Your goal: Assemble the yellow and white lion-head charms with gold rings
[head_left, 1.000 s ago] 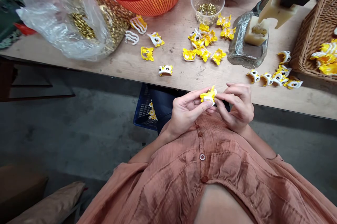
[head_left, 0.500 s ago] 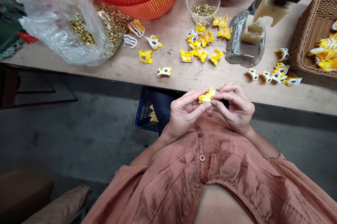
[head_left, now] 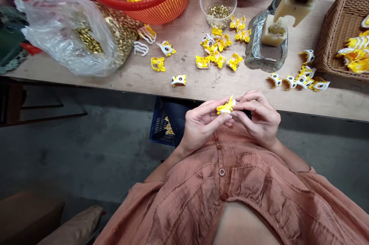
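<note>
A small yellow and white plastic toy piece is held over my lap, just in front of the table edge. My left hand pinches it between thumb and fingers from the left. From the right, my right hand has its thumb and fingertips closed on the piece's right end. Any smaller part between the right fingertips is hidden. On the table past my hands, a similar piece with printed eyes stands apart, and a cluster of yellow and white pieces lies farther back.
A press-like tool with a pale block stands right of centre. Around it are a wicker basket, a clear tub of brass rings, a red basket of yellow parts and a plastic bag of brass pieces. A blue crate sits below the table.
The view has shifted slightly, so the table things sit a little differently in it. Both hands keep nearly the same hold on the toy piece.
</note>
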Demonstrator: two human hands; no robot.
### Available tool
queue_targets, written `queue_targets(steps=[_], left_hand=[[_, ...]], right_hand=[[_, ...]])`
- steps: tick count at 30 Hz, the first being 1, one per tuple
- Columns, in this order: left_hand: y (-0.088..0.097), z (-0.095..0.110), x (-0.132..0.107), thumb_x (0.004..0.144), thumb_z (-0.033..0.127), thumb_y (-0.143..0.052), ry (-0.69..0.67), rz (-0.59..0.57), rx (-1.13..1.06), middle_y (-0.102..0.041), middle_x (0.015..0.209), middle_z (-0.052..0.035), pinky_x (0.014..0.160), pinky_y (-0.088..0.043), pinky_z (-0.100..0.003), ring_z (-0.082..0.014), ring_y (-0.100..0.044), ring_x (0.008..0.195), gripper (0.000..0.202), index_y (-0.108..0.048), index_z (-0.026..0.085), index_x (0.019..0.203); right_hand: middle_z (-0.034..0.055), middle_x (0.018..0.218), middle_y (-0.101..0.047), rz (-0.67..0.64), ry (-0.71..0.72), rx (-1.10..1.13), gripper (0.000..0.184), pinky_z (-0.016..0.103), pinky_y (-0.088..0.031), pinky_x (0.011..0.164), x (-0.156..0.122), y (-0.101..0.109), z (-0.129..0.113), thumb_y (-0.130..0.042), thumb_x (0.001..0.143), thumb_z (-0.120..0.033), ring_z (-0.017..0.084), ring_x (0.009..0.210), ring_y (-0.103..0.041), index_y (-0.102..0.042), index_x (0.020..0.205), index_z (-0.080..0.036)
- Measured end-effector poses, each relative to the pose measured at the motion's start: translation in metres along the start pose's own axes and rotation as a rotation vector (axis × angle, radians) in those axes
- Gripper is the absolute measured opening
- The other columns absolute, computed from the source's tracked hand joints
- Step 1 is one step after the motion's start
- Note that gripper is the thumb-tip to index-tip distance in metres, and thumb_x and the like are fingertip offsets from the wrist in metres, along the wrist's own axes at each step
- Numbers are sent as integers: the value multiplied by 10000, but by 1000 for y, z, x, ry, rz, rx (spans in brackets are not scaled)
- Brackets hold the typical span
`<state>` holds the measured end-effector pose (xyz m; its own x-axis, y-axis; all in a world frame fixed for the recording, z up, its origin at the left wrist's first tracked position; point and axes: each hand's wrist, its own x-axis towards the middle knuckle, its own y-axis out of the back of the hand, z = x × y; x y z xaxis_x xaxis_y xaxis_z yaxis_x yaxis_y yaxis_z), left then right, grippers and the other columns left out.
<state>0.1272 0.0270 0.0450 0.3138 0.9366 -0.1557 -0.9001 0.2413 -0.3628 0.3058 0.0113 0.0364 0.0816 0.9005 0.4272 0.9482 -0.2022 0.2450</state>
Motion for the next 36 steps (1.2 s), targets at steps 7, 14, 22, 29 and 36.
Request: queue_targets(steps=[7,14,22,29,36], left_hand=[[1,2,-1,828,192,-875,-1,3,47,-743,1097,-54,738,-705,-242,-137,-777,823,419,-814,268,1236],[0,4,-1,817,181,-882,16,1,49,-743,1044,-45,753,-691,-230,-142,-768,867,378,-834,262,1183],[1,0,-1,829,187,-873,41,-27,8,-766,1168,-71,701,-699,-255,-150,-798,779,387,-826,272,1203],[2,-6,-1,826,241,-889,89,20,13,-819,1122,-89,733,-692,-281,-156,-788,769,428,-806,228,1246],[1,-6,-2,823,237,-892,106,15,0,-835,1090,-97,708,-689,-264,-166,-799,772,425,-807,213,1238]], right_hand=[[47,953,-701,-38,235,-195,254,456,-602,835,5,6,-1,-742,919,-138,229,954,-635,-750,1123,-289],[68,1016,-720,-304,434,-350,206,525,-556,900,17,27,-2,-645,997,-206,249,955,-600,-693,1183,-279],[35,935,-699,-257,24,36,92,354,-577,784,24,21,2,-714,971,-205,172,888,-672,-788,997,-254],[64,1032,-726,-196,323,-166,224,503,-576,917,9,14,13,-634,997,-216,248,1010,-620,-764,1157,-303],[44,960,-697,-188,206,-16,177,444,-572,851,15,16,13,-721,964,-240,212,951,-639,-797,1104,-315]])
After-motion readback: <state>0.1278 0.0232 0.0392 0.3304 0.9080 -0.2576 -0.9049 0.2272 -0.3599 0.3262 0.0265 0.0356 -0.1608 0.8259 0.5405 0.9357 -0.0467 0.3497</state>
